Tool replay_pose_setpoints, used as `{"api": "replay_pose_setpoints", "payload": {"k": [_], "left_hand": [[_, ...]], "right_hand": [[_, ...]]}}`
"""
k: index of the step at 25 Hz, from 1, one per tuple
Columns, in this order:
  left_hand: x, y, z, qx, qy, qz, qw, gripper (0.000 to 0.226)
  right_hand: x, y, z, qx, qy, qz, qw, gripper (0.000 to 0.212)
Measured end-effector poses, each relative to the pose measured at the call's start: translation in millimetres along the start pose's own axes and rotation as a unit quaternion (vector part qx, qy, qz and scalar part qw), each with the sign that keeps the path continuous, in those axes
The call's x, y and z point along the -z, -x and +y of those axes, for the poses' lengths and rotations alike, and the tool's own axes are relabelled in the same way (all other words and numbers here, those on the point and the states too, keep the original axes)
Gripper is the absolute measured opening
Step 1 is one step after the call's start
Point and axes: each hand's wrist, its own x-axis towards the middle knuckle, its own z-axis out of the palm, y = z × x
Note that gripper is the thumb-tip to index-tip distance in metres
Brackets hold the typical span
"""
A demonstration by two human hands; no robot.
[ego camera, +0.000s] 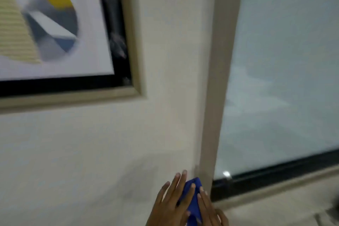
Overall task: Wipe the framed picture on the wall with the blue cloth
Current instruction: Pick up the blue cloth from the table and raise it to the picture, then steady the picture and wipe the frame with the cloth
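The framed picture (55, 24) hangs on the cream wall at the upper left, with a beige outer frame, a black inner band and a yellow, grey and blue abstract print. At the bottom centre, well below and right of the frame, the blue cloth (192, 198) is pressed between both hands. My left hand (170, 202) lies flat on its left side with fingers stretched out. My right hand (209, 207) holds its right side, partly cut off by the bottom edge. The whole view is motion-blurred.
A beige vertical door or window jamb (220, 79) runs down right of the wall. Beyond it is a frosted glass panel (284, 60) with a black strip along its base. Pale floor shows at the bottom right.
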Motion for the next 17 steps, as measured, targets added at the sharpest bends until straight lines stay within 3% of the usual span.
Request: {"api": "replay_pose_setpoints", "payload": {"k": [5,9,11,14,17], "left_hand": [[180,-81,-88,-0.044,-0.091,0.19,0.977,0.06],[280,-113,-159,-0.01,-0.188,0.263,0.946,0.066],[312,-123,-194,0.041,-0.218,0.279,0.934,0.078],[339,-126,-245,0.104,-0.284,0.244,0.921,0.086],[338,-124,-278,0.092,-0.32,0.225,0.916,0.083]], "right_hand": [[64,-183,-63,-0.03,-0.136,0.251,0.958,0.042],[87,-298,-106,-0.021,-0.161,0.344,0.925,0.044],[85,-338,-123,-0.022,-0.15,0.334,0.93,0.044],[70,-375,-132,-0.018,-0.055,0.247,0.967,0.049],[44,-382,-134,-0.039,0.028,0.195,0.98,0.056]]}}
